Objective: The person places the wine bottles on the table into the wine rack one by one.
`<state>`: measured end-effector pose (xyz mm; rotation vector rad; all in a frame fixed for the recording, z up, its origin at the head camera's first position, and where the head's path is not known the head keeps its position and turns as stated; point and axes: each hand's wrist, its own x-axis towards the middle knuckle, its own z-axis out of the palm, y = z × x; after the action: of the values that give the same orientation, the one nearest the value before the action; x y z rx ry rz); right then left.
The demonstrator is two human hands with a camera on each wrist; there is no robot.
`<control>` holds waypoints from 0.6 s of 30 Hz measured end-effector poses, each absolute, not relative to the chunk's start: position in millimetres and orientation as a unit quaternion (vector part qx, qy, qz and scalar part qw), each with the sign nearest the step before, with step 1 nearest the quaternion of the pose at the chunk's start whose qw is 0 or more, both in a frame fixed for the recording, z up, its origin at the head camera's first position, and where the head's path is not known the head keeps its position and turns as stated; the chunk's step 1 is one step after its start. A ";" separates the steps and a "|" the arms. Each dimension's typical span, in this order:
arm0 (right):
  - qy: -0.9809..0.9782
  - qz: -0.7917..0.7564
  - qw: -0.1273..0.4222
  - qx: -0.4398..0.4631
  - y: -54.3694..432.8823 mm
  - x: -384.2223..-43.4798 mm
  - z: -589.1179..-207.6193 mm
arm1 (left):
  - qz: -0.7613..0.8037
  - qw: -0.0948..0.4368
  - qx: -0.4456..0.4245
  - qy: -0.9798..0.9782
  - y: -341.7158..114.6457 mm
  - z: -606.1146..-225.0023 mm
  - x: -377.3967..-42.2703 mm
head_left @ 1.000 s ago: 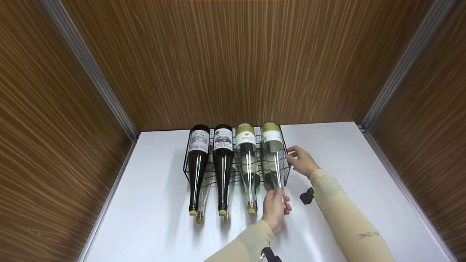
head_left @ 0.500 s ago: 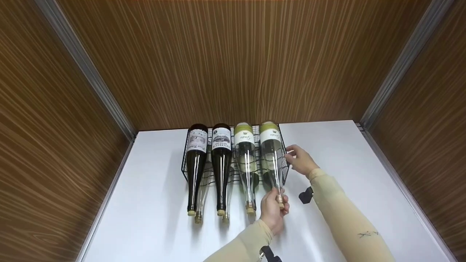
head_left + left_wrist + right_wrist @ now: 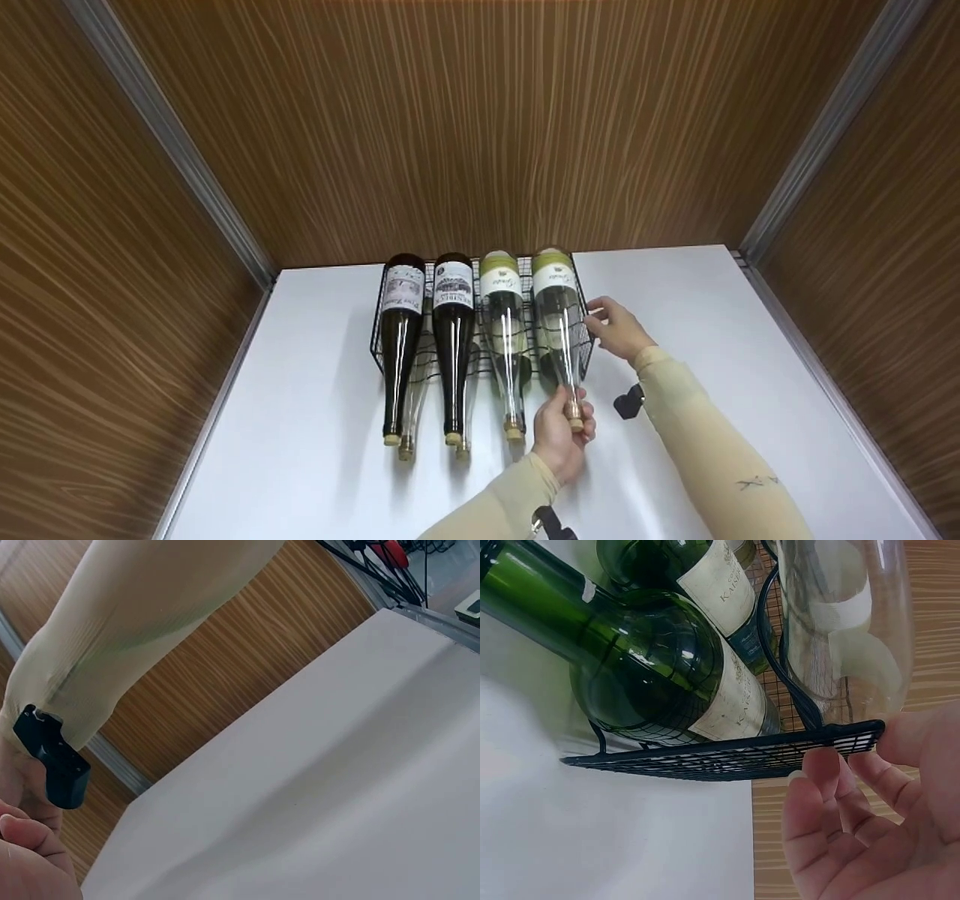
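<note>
In the head view my left hand [image 3: 559, 439] holds the corked neck of a clear wine bottle [image 3: 556, 307]. Its fingers are curled under the glass and the thumb lies along the near side. The bottle lies at the right end of the top row on a black wire wine rack [image 3: 591, 341], label up. My right hand [image 3: 616, 328] grips the right side of that rack. In the right wrist view its bent fingers [image 3: 821, 772] touch the outside of the mesh panel. The left wrist view shows only part of my left hand [image 3: 30, 847].
Left of the held bottle lie another clear bottle [image 3: 504, 330] and two dark bottles [image 3: 453, 330] [image 3: 401, 330], necks forward. Green bottles [image 3: 652, 667] fill a lower row. The rack stands on a white table [image 3: 300, 420] against a wood-grain wall [image 3: 480, 135].
The held bottle has turned on its axis, bringing the label emblem face up. Its cork now shows beyond my left fingers. My right hand stays at the rack's side.
</note>
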<state>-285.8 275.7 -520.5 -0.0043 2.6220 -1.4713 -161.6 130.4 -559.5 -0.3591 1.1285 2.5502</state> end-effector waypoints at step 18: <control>0.874 -0.483 0.059 -0.004 275.9 -283.5 -522.6 | 0.718 0.065 -0.047 0.692 118.0 -536.2 -136.6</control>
<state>-283.5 275.9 -522.6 -0.0110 2.6466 -1.4623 -136.6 118.0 -536.2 -0.1404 2.0880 2.1664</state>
